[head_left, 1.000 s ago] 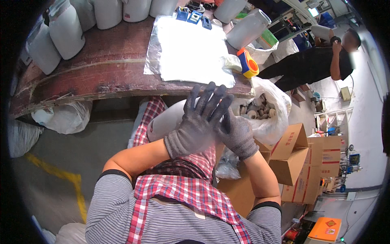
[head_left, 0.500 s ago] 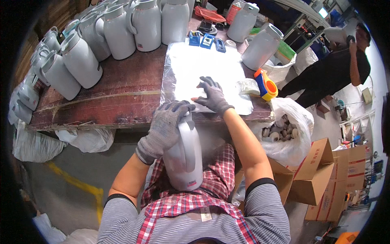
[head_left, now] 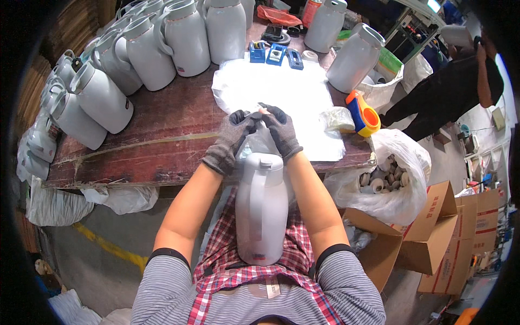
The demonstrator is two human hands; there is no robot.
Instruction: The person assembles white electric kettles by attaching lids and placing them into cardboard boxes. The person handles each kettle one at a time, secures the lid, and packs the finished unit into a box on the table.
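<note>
My left hand [head_left: 234, 132] and my right hand [head_left: 280, 130], both in grey gloves, meet at the near edge of the table. Their fingertips pinch a thin clear plastic bag [head_left: 261, 142], which hangs down between them. A pale grey vacuum jug [head_left: 277, 208] stands upright on my lap, its handle toward me and its lid just below my hands; neither hand touches it. Under and beyond my fingers lies a bright white stack of plastic bags [head_left: 295, 100] on the table.
Rows of grey jugs [head_left: 187, 40] fill the table's left and back. An orange and blue tape dispenser [head_left: 364, 115] lies right of the stack, near small blue holders [head_left: 275, 54]. A sack of round parts [head_left: 411, 189] and open cartons [head_left: 430, 233] stand at right. A person [head_left: 460, 86] stands beyond.
My left hand has let go of the jug's top and joined my right hand at the plastic bag. The bag's edge has been lifted, and the jug now rests on my lap unheld.
</note>
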